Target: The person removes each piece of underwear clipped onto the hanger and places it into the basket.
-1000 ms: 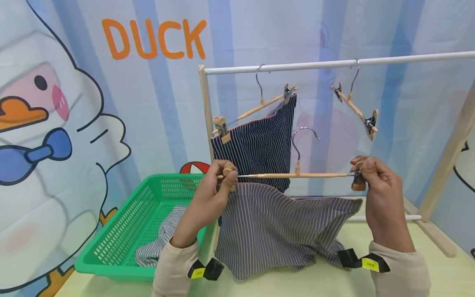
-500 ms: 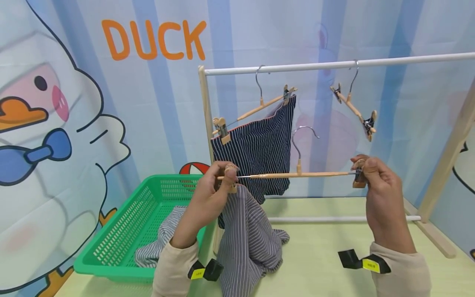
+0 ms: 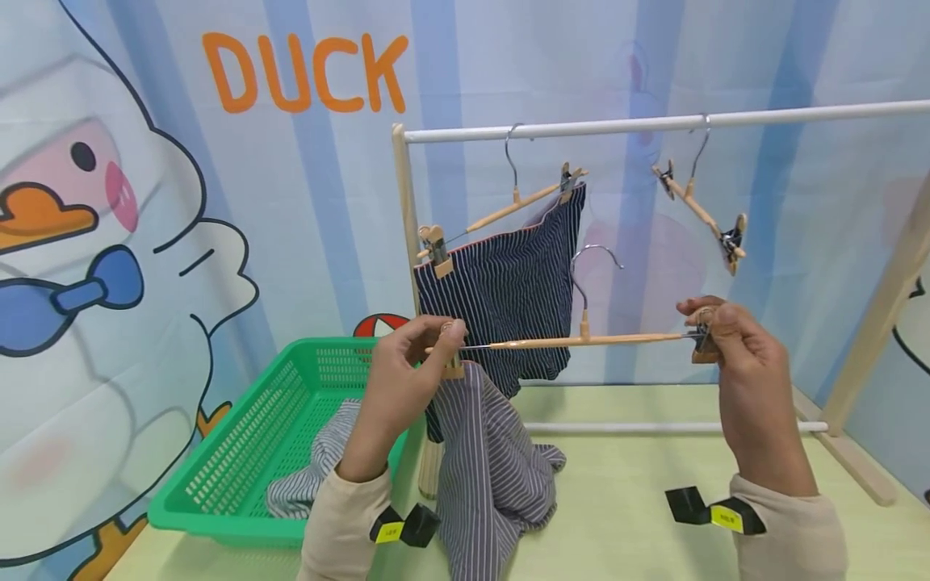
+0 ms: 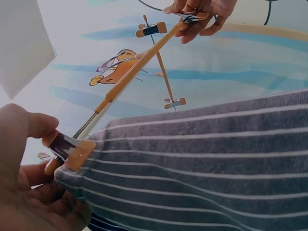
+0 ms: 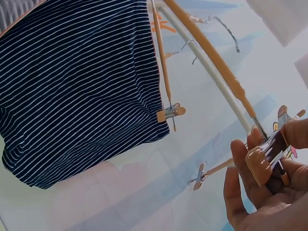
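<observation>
My left hand (image 3: 403, 371) pinches the clip at the left end of a clip hanger (image 3: 617, 340). That clip (image 4: 72, 150) bites the corner of a grey striped cloth garment (image 3: 472, 452), which droops onto the table. At the other end, my right hand (image 3: 751, 355) pinches the right clip (image 5: 267, 159), with no cloth in it. The hanger is roughly level and its metal hook points up. Behind it, a navy striped garment (image 3: 508, 282) hangs from another clip hanger (image 3: 512, 210) on the rack.
A white rail (image 3: 617, 127) on a wooden-legged rack crosses the back. A bare clip hanger (image 3: 693, 206) hangs there to the right. On the left stands a green basket (image 3: 218, 516) with a striped cloth (image 3: 316, 468) inside. A pale table (image 3: 617, 492) lies below.
The grey garment's right side has dropped from near the right clip and now hangs bunched under the left one. Both hands keep hold of the hanger's clips, almost in place.
</observation>
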`<state>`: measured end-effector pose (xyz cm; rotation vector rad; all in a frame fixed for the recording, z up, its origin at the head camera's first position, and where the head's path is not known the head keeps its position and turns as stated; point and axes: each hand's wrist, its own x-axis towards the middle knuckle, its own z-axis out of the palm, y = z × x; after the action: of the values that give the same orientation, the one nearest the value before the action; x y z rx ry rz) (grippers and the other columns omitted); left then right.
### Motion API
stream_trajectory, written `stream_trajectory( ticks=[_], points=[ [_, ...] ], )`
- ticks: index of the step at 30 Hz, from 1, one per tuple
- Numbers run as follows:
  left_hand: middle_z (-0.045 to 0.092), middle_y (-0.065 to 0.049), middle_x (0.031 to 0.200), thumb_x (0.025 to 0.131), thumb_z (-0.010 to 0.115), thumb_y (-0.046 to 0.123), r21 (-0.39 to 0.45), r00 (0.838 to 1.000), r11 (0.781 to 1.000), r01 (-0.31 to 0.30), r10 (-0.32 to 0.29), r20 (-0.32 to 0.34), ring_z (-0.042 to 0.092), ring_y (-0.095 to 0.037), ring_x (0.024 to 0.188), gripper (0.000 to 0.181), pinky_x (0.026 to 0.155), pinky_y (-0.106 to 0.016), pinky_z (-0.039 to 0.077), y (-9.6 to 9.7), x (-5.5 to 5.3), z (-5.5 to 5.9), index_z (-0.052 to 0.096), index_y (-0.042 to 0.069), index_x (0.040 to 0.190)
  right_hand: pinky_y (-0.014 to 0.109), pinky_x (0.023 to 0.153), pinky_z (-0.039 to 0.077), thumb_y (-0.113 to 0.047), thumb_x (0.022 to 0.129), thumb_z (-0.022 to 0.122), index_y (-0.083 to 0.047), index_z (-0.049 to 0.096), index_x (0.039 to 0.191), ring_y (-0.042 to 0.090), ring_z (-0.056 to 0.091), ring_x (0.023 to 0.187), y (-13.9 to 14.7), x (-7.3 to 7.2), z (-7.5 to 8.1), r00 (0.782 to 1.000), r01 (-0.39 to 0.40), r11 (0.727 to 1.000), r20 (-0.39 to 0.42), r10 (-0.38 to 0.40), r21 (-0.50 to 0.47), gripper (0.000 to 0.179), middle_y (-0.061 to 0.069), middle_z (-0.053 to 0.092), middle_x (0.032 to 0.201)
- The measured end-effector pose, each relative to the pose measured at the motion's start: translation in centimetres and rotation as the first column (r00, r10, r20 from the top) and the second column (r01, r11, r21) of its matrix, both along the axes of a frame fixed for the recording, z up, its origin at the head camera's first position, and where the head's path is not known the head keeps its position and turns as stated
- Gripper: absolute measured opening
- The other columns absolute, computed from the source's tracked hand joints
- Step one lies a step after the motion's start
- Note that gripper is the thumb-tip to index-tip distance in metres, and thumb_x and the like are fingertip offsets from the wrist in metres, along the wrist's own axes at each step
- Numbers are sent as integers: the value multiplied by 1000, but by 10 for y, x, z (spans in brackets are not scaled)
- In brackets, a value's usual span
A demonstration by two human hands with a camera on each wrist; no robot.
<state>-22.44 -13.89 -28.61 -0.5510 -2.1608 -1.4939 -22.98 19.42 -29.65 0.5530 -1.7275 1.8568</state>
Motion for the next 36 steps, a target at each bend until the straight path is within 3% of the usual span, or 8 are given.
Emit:
stream_trajectory(
  ticks=[9,15,19,22,28,36],
  points=[
    [74,-11,101,99,62,28,10,1000,1000,-11,11,-18,69,-19,94,24,88,-36,54,1,-2,-2,72,10,112,21,79,38,-30,105,46,-6,67,101,10,54,108,1,-1,-3,999,-38,998,0,39,-51,32,-5,64,119],
    [72,-14,94,99,62,28,17,1000,1000,-4,5,-29,68,-16,85,21,80,-35,54,4,-5,-3,73,11,104,20,78,39,-32,104,46,-6,68,102,9,55,109,3,-2,-4,1000,-28,998,7,28,-49,34,-7,64,123],
    [72,-15,94,99,62,27,23,999,1000,6,-5,-40,67,-16,85,19,82,-36,54,5,-5,-2,72,10,102,19,78,41,-30,104,47,-6,68,102,8,56,110,5,-3,-6,999,-43,997,9,43,-64,32,-7,64,124],
    [70,-17,96,99,62,25,41,999,999,22,-21,-29,66,-18,88,18,83,-35,54,6,-3,-2,70,8,102,19,79,42,-28,105,46,-7,69,103,8,57,111,5,-4,-6,998,-64,995,6,64,-70,31,-6,64,124],
    [60,-23,96,101,59,19,115,997,990,80,-81,6,60,-21,86,16,73,-30,55,9,0,-2,61,4,99,18,80,44,-28,105,47,-2,67,106,7,58,109,5,-4,-6,995,-96,994,-2,96,-58,33,-6,65,124],
    [62,-20,93,100,59,18,92,999,995,30,-27,-35,61,-28,88,15,78,-31,49,13,0,-2,60,3,96,18,80,44,-28,105,47,-3,67,107,7,58,107,6,-3,-5,994,-103,993,16,104,-55,32,-6,64,125]
  ],
)
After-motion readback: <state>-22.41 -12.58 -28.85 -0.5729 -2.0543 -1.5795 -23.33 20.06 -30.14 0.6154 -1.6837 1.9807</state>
